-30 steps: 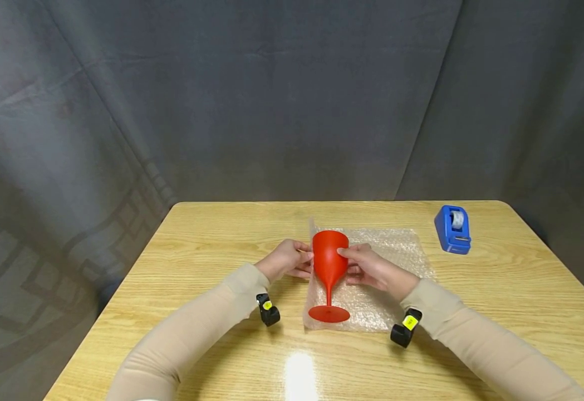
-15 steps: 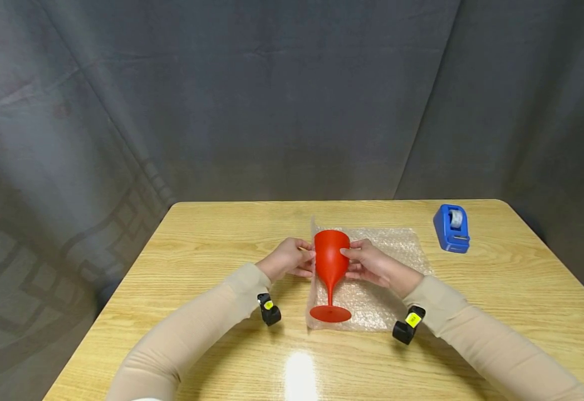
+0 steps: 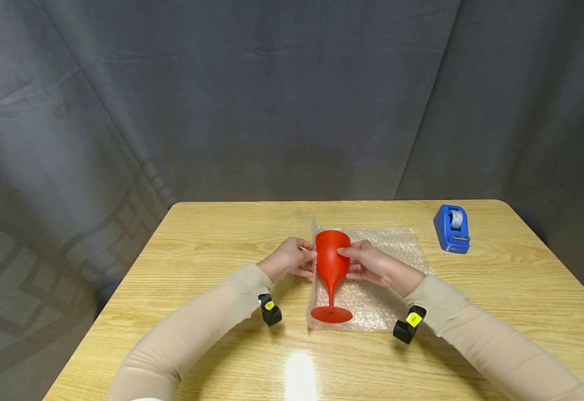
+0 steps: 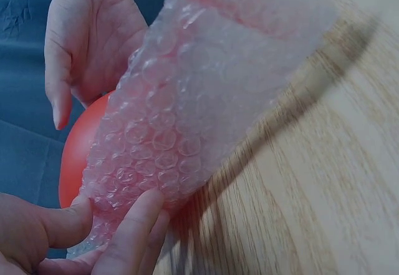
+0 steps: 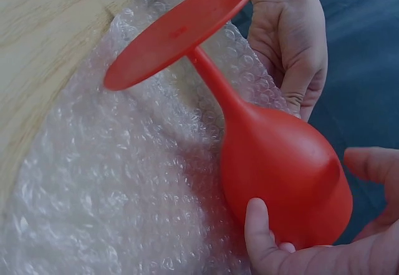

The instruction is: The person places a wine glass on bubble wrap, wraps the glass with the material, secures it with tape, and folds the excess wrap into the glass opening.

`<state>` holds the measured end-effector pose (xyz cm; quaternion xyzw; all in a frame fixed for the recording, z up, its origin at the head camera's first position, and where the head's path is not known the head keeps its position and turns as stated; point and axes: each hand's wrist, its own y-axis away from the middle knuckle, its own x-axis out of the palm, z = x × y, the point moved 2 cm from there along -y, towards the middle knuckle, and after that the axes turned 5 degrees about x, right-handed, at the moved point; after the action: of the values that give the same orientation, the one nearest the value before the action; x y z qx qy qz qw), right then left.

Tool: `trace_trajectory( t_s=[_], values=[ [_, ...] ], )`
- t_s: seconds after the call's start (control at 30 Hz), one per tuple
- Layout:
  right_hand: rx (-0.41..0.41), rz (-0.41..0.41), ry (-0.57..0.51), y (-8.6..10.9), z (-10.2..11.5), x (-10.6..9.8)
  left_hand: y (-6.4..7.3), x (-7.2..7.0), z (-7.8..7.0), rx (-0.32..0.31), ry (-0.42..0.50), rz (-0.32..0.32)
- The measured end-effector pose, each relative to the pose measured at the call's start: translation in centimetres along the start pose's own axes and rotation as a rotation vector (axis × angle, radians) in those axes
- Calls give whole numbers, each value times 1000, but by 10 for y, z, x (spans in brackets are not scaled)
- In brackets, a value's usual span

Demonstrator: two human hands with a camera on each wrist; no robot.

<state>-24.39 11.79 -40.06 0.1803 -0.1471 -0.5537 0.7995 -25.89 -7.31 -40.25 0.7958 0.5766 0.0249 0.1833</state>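
A red plastic wine goblet [image 3: 332,262] lies on its side on a sheet of bubble wrap [image 3: 377,301], its bowl away from me and its round foot towards me. My left hand [image 3: 290,259] pinches the raised left edge of the wrap between thumb and fingers, close against the bowl. From the right, my right hand [image 3: 372,264] holds the bowl. In the right wrist view its thumb [image 5: 371,164] stands just off the bowl, while a fingertip [image 5: 256,216] touches the opposite side. Through the lifted wrap [image 4: 162,119], red shows in the left wrist view.
A blue tape dispenser [image 3: 452,229] with a clear roll stands at the back right of the wooden table [image 3: 211,234]. The wrap spreads flat to the right of the goblet. A dark grey curtain [image 3: 281,111] hangs behind the table.
The goblet has shifted slightly to the right, and the left hand with the raised wrap edge has moved a little the same way. The right thumb has lifted or slid slightly across the bowl.
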Motion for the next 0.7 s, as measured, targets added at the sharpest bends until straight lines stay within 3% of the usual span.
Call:
trace_trajectory(
  t_s=[0.7],
  values=[
    [-45, 87, -6, -4, -6, -4, 2, 6, -6, 25, -17, 3]
  ],
)
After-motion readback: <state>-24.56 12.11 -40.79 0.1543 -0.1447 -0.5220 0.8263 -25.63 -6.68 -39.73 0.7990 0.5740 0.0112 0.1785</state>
